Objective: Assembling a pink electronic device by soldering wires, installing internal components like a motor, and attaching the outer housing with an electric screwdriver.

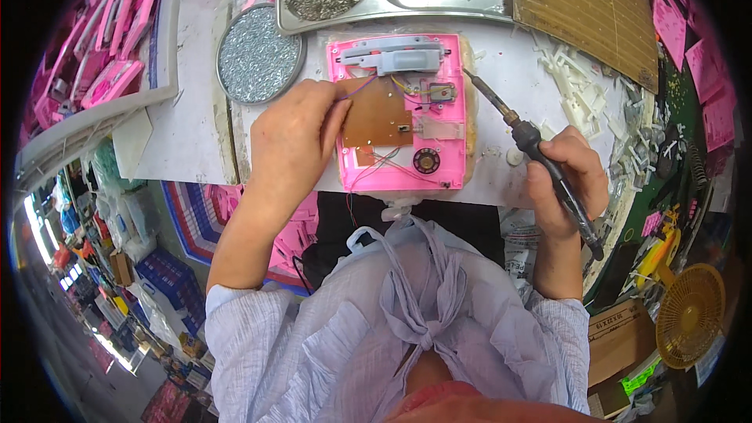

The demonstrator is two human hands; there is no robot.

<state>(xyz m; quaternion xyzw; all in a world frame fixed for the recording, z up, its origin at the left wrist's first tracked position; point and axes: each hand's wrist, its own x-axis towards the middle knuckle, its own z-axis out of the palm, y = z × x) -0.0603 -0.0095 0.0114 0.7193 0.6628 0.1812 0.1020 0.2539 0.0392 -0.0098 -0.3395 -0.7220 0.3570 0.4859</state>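
Note:
A pink plastic housing [376, 180] lies open-side up in front of me. Inside it sit a brown circuit board [372, 121], a grey plastic part [403, 60] across the far end and a small round black speaker [427, 160]. Thin coloured wires run between these parts. At the board's far left corner, my left hand [294, 129] has its fingertips pinched on a purple wire [359, 89]. My right hand [576, 176] grips a soldering iron [540, 145] by its black handle. The iron's tip points far left, just off the housing's right edge and touching nothing.
A round dish of small silvery screws [261, 55] stands left of the housing. Beyond it is a metal tray [446, 12] with more small metal parts. White plastic pieces [572, 90] and a brown board sheet [587, 12] lie right. Pink parts fill a bin far left; a fan [689, 315] stands lower right.

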